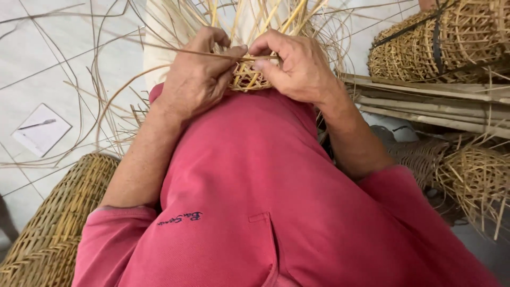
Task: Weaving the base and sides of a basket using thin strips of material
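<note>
A half-woven basket (248, 78) of pale cane sits against my red shirt, with long loose strands fanning upward and outward. My left hand (195, 74) pinches a thin cane strip (159, 49) between thumb and fingers at the woven rim. My right hand (295, 62) grips the same rim from the other side, its fingertips pressed on the weave close to my left thumb. Most of the basket's body is hidden behind both hands and my chest.
A woven cane seat or basket (50, 223) lies at lower left. A paper with a pen (41, 129) rests on the white tiled floor. Finished open-weave baskets (441, 42) and split bamboo slats (435, 101) are piled at right, another basket (475, 178) below them.
</note>
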